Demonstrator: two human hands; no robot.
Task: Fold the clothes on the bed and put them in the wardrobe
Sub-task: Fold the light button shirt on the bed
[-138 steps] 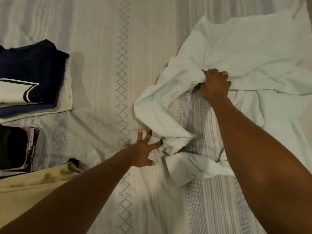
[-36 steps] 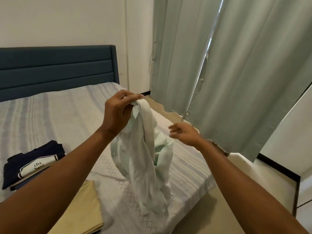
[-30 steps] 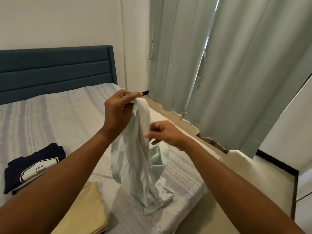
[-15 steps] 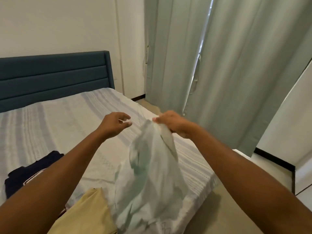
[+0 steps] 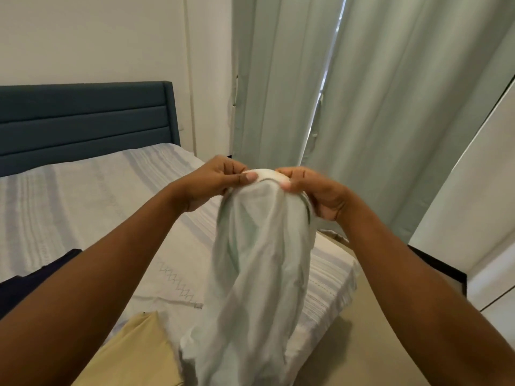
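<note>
A: Grip?
B: Left hand (image 5: 214,179) and right hand (image 5: 317,195) both pinch the shirt (image 5: 259,274) at its top fold, thumbs against curled fingers. The hands sit just beside each other, with a short band of cloth between them.
A: Where's the shirt?
B: In the air, hanging bunched from that one spot above the bed's (image 5: 83,196) near right corner. The low end drops by the tan cloth (image 5: 139,352) at the near edge. Can't tell if it touches.
A: Other clothes?
B: Navy top (image 5: 28,285) at the left edge, mostly cut off.
A: Step?
B: My guess is finding the collar or shoulders so it can be spread out. Not folded yet.
A: Risks?
B: The grip is narrow, so the cloth stays twisted, and laying it down like this bakes in creases. If the hands spread without re-pinching, one side could slip. The hanging tail could drag the tan cloth out of its fold, or slide off the corner to the floor (image 5: 348,344).
</note>
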